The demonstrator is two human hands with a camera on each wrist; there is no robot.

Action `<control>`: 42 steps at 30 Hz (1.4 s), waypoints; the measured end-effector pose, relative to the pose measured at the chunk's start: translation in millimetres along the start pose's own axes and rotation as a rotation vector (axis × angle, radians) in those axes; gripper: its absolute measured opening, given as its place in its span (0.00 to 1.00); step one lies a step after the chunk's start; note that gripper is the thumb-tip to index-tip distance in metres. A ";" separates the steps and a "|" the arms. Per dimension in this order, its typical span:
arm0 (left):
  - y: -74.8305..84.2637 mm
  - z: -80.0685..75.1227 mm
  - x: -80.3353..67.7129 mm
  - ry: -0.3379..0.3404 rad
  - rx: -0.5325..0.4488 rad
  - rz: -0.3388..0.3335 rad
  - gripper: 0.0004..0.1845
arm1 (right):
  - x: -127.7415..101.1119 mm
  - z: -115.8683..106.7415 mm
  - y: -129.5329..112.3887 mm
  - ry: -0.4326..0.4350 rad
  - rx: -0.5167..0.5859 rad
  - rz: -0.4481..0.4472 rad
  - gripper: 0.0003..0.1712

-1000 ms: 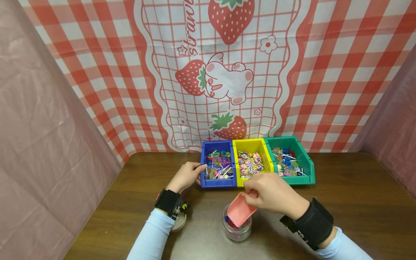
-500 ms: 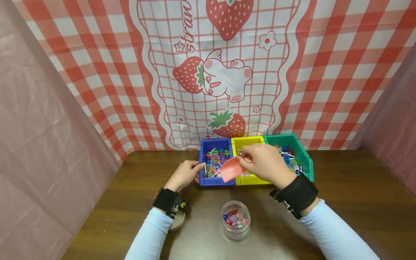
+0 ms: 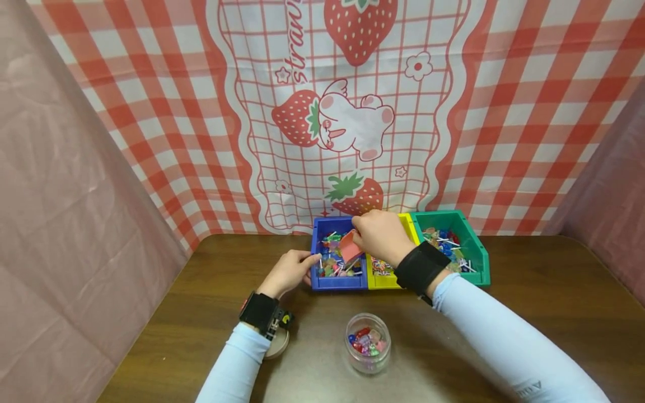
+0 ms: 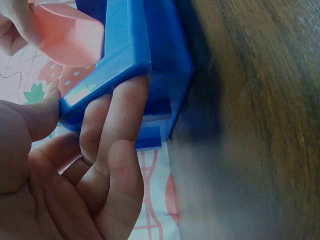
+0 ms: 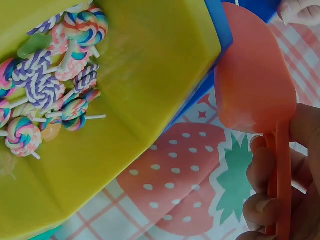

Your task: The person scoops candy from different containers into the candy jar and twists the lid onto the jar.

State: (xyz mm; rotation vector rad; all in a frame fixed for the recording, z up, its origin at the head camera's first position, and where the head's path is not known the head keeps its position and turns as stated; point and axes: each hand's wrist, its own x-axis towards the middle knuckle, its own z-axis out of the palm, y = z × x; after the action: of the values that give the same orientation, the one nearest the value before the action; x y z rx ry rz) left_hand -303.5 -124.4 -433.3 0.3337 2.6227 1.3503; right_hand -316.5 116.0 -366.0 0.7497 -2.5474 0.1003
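Note:
My right hand (image 3: 380, 235) grips the handle of a pink scoop (image 3: 350, 248), whose blade hangs over the right part of the blue bin (image 3: 339, 284). In the right wrist view my fingers curl round the slotted handle of the scoop (image 5: 255, 70). With thumb and fingers my left hand (image 3: 287, 272) pinches the left wall of the blue bin; the left wrist view shows the fingers against the outside of that bin (image 4: 172, 55). Small clear gems and sticks lie in it. In front stands a clear jar (image 3: 368, 364) with colourful pieces inside, no lid on it.
Joined to the blue bin are a yellow bin (image 3: 385, 282) of swirl lollipops and a green bin (image 3: 478, 263) of mixed charms. A round pale lid (image 3: 279, 346) lies partly under my left wrist. Behind the table (image 3: 211, 291) hangs a checked strawberry cloth (image 3: 176, 140).
My right hand has carried the scoop from over the jar up to the blue bin, uncovering the jar's contents. The left hand has kept its hold on the bin.

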 end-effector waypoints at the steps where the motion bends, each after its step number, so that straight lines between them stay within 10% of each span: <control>1: -0.2 0.1 0.0 -0.002 -0.003 -0.001 0.20 | 0.9 1.9 -1.8 -0.002 -0.009 -0.009 0.12; 9: -1.9 0.7 -0.3 0.006 0.003 0.001 0.21 | 6.8 10.5 -20.8 -0.007 -0.101 -0.112 0.05; 18: -0.6 2.3 -1.2 0.004 -0.009 0.013 0.19 | 3.8 22.2 -34.1 -0.088 -0.070 -0.025 0.05; 27: 0.0 2.1 -1.0 0.007 0.006 0.020 0.20 | 0.8 30.6 -38.8 -0.052 -0.037 0.050 0.06; 42: -1.6 0.3 -0.1 0.002 0.006 0.019 0.20 | 9.9 50.1 -30.5 0.094 -0.185 -0.083 0.03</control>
State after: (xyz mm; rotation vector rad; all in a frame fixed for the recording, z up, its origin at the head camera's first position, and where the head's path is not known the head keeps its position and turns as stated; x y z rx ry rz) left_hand -303.5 -125.0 -434.8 0.3586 2.6326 1.3491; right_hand -329.1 75.2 -407.5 0.7582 -2.3933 -0.1230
